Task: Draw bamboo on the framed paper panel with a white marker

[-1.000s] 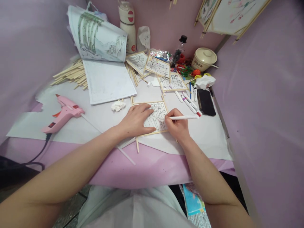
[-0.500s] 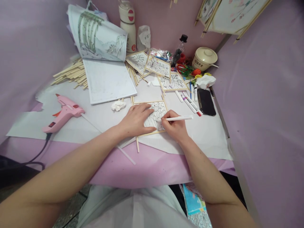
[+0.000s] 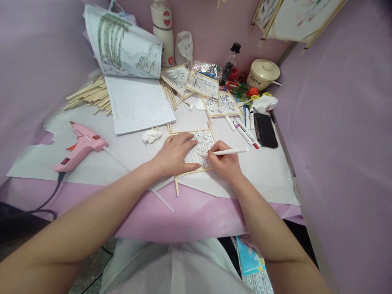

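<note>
Your surface [image 3: 190,220] shows a lilac strip along its front edge, nearest your body, with white paper [image 3: 266,175] behind it. On the left, a drawing pad [image 3: 141,104] and a pink glue gun [image 3: 82,145] bound your room; on the right, white paper shows between your wrist and the phone [image 3: 266,130]. The framed drawing [image 3: 204,143] lies flat before you, its near side close to the paper's front edge, its side sticks running away from you; its longer axis is hard to tell. Your left hand [image 3: 174,156] lies spread on its left part, thumb apart. Your right hand [image 3: 226,163] is closed around the white pen [image 3: 231,151], which runs nearly sideways, tip leftward at the drawing.
</note>
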Motion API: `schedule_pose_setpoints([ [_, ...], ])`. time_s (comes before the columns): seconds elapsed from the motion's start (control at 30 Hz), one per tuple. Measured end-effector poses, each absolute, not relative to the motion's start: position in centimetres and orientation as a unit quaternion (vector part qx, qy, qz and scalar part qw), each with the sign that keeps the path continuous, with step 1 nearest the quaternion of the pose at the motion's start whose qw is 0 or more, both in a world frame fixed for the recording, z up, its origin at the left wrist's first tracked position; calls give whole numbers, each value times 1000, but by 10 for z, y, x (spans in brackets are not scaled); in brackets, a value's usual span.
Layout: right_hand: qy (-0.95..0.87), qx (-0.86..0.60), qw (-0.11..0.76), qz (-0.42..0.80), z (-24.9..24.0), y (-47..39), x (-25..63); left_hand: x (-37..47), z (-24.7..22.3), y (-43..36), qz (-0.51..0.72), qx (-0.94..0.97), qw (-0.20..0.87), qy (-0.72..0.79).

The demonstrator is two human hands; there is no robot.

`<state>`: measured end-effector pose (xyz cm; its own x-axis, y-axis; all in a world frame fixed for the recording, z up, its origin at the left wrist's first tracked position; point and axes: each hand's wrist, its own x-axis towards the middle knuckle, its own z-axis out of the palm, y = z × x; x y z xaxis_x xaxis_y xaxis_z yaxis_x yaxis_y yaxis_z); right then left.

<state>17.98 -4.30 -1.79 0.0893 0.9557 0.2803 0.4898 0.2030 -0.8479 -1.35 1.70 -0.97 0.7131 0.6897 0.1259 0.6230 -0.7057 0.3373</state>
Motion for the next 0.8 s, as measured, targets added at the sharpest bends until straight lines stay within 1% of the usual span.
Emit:
schedule_pose_setpoints([
  [0.27,-605,-597,466,246,-14,-44,181,-13,-6,15,103,915,130,368],
  [0.57,-558,-626,498,221,-1,-50,180,-11,2,-4,82,887,71,448],
  [0.7,-558,-631,487,229,3,-58,174,-8,5,-14,74,891,75,442],
  [0.8,-553,-650,478,207,-1,-63,175,-7,4,-16,77,898,82,426],
])
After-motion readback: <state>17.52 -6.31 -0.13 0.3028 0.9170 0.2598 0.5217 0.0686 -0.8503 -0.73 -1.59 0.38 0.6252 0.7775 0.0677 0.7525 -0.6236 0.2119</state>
